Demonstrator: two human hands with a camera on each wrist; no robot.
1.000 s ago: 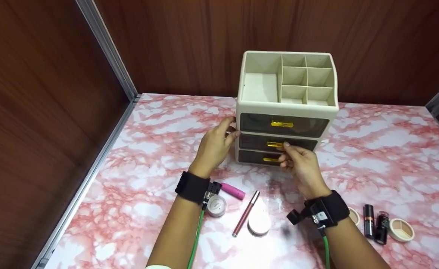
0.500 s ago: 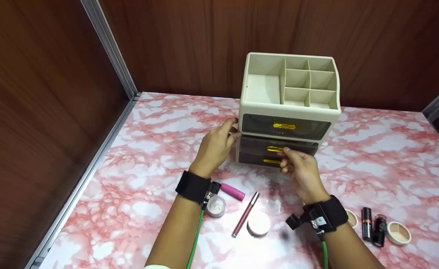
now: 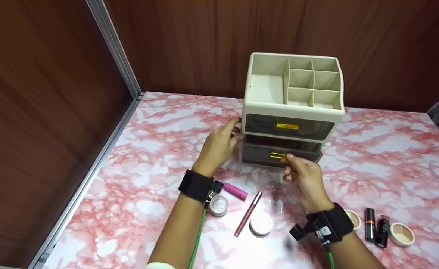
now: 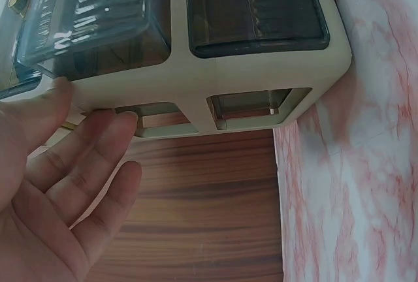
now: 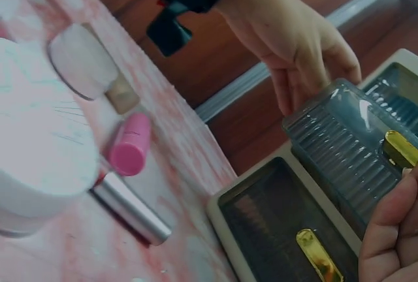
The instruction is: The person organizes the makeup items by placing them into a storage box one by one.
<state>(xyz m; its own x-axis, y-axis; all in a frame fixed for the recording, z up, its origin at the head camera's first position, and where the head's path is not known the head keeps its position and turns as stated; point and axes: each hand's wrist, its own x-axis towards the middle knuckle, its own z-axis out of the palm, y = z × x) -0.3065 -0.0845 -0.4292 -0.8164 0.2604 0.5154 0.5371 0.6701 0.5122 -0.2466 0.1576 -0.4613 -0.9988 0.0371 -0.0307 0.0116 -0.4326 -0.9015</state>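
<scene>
A cream makeup organizer (image 3: 260,108) with smoky drawers and gold handles stands toward the back. My right hand (image 3: 309,183) pinches the gold handle (image 3: 278,155) of the middle drawer (image 3: 257,152). This drawer is pulled partway out, its ribbed clear body showing in the right wrist view; it hides most of the bottom drawer from above. My left hand (image 3: 216,149) rests against the organizer's left side, thumb by the front edge and fingers (image 4: 108,155) fairly straight along the side. The top drawer (image 3: 264,126) is closed.
In front lie a pink tube (image 3: 235,191), a lip gloss (image 3: 248,214), a round jar (image 3: 218,205) and a white round compact (image 3: 261,223). At right are two dark lipsticks (image 3: 370,224) and two round palettes (image 3: 402,234). Wooden panels rise behind and left.
The middle drawer has slid out toward me, with my right hand drawing its handle forward. My left hand has stayed at the organizer's side. The head view has shifted slightly.
</scene>
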